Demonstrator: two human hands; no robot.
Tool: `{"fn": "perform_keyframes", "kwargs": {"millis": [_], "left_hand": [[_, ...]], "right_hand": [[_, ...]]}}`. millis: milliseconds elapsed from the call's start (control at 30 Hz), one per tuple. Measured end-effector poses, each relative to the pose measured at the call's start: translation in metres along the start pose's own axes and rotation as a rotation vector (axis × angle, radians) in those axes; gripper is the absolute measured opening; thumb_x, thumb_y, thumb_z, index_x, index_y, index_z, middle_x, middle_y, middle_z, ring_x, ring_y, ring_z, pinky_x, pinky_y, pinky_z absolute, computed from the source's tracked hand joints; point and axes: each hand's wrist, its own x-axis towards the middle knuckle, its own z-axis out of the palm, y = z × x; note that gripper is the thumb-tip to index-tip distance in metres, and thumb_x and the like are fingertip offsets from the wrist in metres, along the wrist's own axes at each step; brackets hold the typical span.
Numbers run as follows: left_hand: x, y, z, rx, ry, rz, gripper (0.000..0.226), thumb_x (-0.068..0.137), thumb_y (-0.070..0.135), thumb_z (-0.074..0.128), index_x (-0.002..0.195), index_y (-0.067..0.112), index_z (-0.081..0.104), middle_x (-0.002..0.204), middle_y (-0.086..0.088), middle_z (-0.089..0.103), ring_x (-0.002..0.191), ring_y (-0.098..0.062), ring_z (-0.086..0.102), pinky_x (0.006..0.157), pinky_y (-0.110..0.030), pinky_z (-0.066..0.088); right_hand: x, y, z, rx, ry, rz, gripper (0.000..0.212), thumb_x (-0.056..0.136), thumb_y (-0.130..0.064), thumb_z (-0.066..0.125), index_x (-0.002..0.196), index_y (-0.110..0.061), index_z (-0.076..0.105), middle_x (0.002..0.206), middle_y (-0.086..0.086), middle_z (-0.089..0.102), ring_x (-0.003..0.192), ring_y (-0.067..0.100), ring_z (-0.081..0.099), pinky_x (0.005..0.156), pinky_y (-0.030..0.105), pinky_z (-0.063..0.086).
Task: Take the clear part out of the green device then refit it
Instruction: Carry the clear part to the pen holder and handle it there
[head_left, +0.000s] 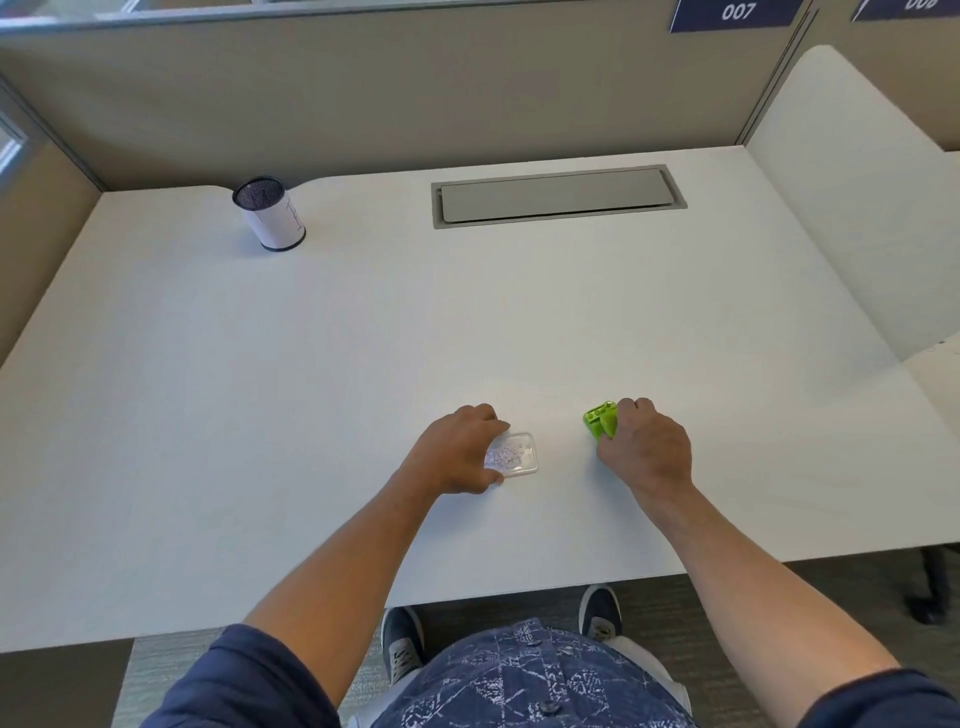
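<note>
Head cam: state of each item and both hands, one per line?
Clear plastic tray part: out of device, flat on desk, left hand on it.
Green plastic device: on desk, gripped by right hand.
Mesh pen cup: upright, contents unclear.
Grey desk cable hatch: closed.

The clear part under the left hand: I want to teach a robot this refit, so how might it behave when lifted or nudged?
The clear part looks thin-walled and small, so probably light and fairly rigid. It lies flat on the smooth white desk, so a nudge likely slides it rather than tips it. Its glossy plastic may be slippery; the left hand holds it by the edges.
</note>
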Motion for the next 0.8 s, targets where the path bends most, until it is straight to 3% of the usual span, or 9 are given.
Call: {"fn": "perform_keyframes", "kwargs": {"millis": [233,400,600,700,800], "left_hand": [[-0.001,0.001,0.000,0.001,0.008,0.016,0.061,0.079,0.036,0.076,0.136,0.019,0.059,0.125,0.001,0.059,0.111,-0.023,0.056,0.088,-0.039,0.053],[-0.001,0.001,0.002,-0.022,0.036,0.020,0.063,0.079,0.035,0.076,0.137,0.021,0.059,0.125,0.001,0.060,0.108,-0.023,0.057,0.088,-0.038,0.052],[-0.001,-0.001,0.004,-0.033,0.061,0.028,0.063,0.078,0.037,0.077,0.137,0.023,0.060,0.123,0.002,0.061,0.107,-0.022,0.058,0.089,-0.036,0.050],[-0.001,-0.002,0.004,-0.039,0.077,0.029,0.065,0.078,0.038,0.077,0.138,0.023,0.059,0.125,0.002,0.061,0.108,-0.022,0.058,0.091,-0.034,0.050],[-0.001,-0.005,0.001,-0.062,0.104,0.028,0.064,0.077,0.039,0.078,0.137,0.024,0.059,0.125,0.002,0.061,0.109,-0.021,0.058,0.091,-0.034,0.051]], "right_hand": [[-0.001,-0.003,-0.002,-0.020,-0.040,0.039,0.030,0.085,-0.029,0.060,0.106,-0.009,0.055,0.093,0.009,0.060,0.072,0.032,0.064,0.055,0.029,0.035],[-0.004,-0.006,-0.009,0.020,-0.060,0.100,0.055,0.073,-0.029,0.059,0.119,-0.009,0.036,0.093,0.005,0.042,0.060,0.029,0.049,0.049,0.028,0.030],[-0.006,-0.017,-0.013,0.050,-0.033,-0.011,0.087,0.063,-0.047,0.056,0.141,-0.024,0.026,0.115,0.005,0.047,0.094,0.029,0.056,0.062,0.034,0.040],[-0.007,-0.027,-0.015,0.094,0.028,-0.151,0.075,0.074,-0.054,0.058,0.140,-0.023,0.039,0.119,0.004,0.047,0.105,0.026,0.056,0.067,0.035,0.047],[-0.007,-0.041,-0.017,0.316,0.025,-0.222,0.047,0.088,-0.046,0.061,0.127,-0.021,0.056,0.119,-0.001,0.051,0.096,0.022,0.063,0.071,0.033,0.050]]}}
